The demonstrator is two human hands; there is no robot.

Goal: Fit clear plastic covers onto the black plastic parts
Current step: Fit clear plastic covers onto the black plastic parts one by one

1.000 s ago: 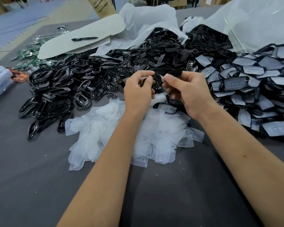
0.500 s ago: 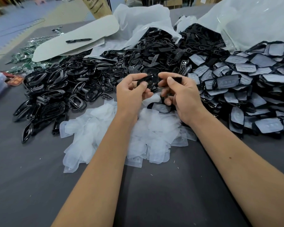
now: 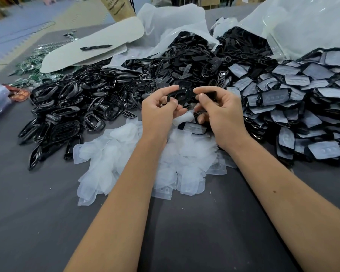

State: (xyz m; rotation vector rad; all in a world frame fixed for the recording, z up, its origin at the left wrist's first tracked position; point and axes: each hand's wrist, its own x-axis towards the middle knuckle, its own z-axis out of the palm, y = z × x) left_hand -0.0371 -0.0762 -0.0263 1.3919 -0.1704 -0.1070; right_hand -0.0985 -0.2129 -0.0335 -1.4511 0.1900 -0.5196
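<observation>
My left hand and my right hand together pinch one black plastic part, held in the air above the pile of clear plastic covers. The left thumb and fingers grip its left end; the right thumb and forefinger grip its right end. My right hand's lower fingers also curl around a small black piece. One covered black part lies on the clear pile just under my hands. Bare black parts are heaped to the left. Black parts with covers fitted are heaped to the right.
The grey table top lies open in front of the piles. At the back are white plastic bags, a pale board with a black pen, green pieces at far left and a brown paper sack.
The black part has turned a little between my fingers, and my hands have drawn slightly apart along it. Both hands stay over the clear pile.
</observation>
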